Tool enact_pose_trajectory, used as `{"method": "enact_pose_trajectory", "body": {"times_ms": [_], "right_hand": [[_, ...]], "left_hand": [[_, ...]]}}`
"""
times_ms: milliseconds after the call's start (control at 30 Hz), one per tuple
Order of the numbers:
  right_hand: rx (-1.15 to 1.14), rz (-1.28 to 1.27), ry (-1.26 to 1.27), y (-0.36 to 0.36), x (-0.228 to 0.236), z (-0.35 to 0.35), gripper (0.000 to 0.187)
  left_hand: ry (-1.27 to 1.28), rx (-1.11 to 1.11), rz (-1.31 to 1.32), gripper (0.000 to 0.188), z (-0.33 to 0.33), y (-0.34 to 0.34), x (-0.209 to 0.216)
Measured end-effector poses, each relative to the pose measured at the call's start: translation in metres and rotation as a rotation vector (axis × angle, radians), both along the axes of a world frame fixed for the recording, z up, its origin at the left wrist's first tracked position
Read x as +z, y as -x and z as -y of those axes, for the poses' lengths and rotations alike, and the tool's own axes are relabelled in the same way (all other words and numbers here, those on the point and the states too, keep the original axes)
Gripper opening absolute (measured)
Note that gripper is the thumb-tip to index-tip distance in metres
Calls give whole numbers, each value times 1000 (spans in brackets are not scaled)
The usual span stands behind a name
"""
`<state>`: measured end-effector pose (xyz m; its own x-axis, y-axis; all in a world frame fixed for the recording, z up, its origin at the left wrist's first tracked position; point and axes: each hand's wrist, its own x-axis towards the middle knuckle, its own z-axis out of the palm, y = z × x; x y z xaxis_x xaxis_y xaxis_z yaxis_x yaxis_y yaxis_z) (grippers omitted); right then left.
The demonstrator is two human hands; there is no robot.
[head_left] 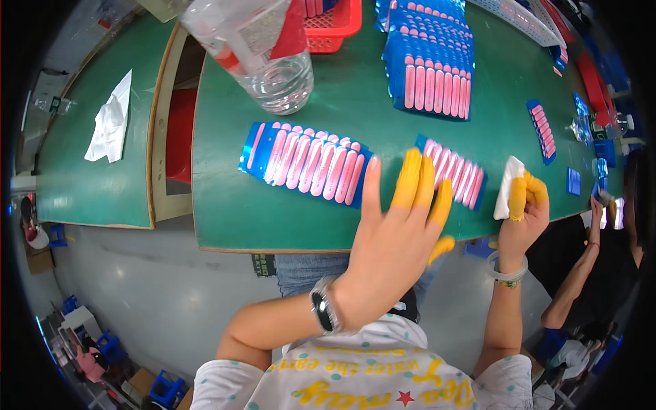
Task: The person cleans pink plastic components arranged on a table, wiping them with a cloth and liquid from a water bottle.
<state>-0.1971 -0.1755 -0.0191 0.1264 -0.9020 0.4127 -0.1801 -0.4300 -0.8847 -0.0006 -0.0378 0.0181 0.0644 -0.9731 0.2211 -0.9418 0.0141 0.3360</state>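
My left hand (389, 249), with yellow finger cots on most fingers, is spread out over the table. Its fingertips reach the near edge of a blue sheet (454, 174) bearing a row of pink rounded sticks. Beside the bare index finger lies a short overlapping stack of similar blue sheets with pink sticks (311, 164). To the right, my right hand (525, 229) is closed, its yellow-covered fingers pinching a folded white cloth or tissue (508, 188) just above the tabletop. The exact kind of the pink sticks cannot be made out.
A clear plastic bottle (283, 82) stands at the back left, near a red basket (333, 34). Farther back lies a large overlapped stack of blue-and-pink sheets (430, 68). A single sheet (542, 132) lies right. A crumpled tissue (109, 123) is on the left table. A co-worker's arm (577, 280) is at right.
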Motion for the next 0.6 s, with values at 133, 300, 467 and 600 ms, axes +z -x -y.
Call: {"method": "enact_pose_trajectory", "body": {"times_ms": [133,300,467,600], "right_hand": [[186,-250,-3,-32,38,2,29],[290,-838,487,-87,39,3,22],[524,-893,617,-92,41,-7,14],[344,-1003,614,-92,37,-3,14]], "left_hand": [[-56,-18,-57,69,-27,5,-5],[-104,48,185,62,-28,14,-19],[-71,19,222,56,-33,13,-19],[12,26,193,56,-30,9,-25]]}}
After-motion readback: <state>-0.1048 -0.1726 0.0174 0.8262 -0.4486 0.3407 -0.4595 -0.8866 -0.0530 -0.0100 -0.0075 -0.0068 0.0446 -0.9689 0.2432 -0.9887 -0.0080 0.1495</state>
